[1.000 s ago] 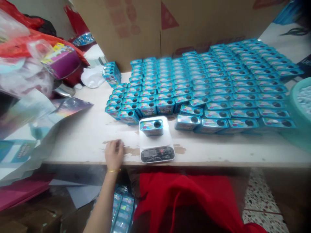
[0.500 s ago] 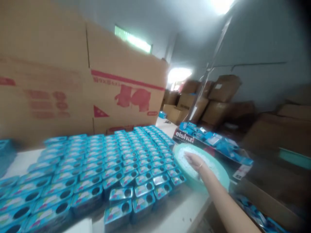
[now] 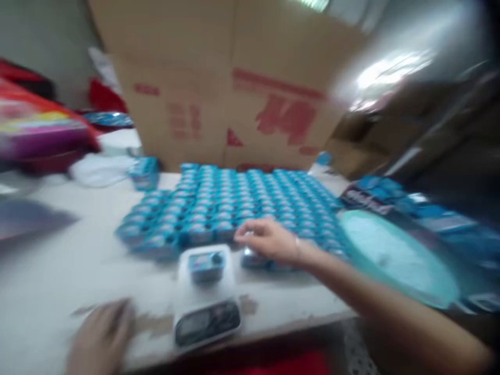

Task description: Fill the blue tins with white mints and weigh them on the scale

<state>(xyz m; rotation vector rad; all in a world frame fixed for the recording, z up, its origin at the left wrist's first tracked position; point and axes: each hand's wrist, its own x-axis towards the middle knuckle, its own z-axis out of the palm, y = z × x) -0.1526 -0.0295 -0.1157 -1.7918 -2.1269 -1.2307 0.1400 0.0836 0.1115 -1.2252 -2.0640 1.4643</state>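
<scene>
My right hand (image 3: 269, 242) is over the front of the rows of small blue boxes (image 3: 222, 203), right of a white digital scale (image 3: 183, 291). Its fingers are curled together in a pinch; anything between them is too blurred to make out. On the scale's platform sits one blue box (image 3: 207, 265) with a round hole in its top. My left hand (image 3: 103, 336) rests on the white table left of the scale, blurred, its fingers loosely apart and holding nothing I can see. A turquoise basin (image 3: 398, 260) of whitish contents stands at the right.
A big cardboard carton (image 3: 187, 120) rises behind the boxes. A dark, lettered carton (image 3: 363, 200) with blue packs lies beyond the basin. On the left are a white cloth (image 3: 97, 169), a single blue box (image 3: 144, 172) and a colourful bag (image 3: 42, 127).
My right hand has left the basin and moved left toward the scale. The view has swung left and down, bringing the scale and my left hand into sight.
</scene>
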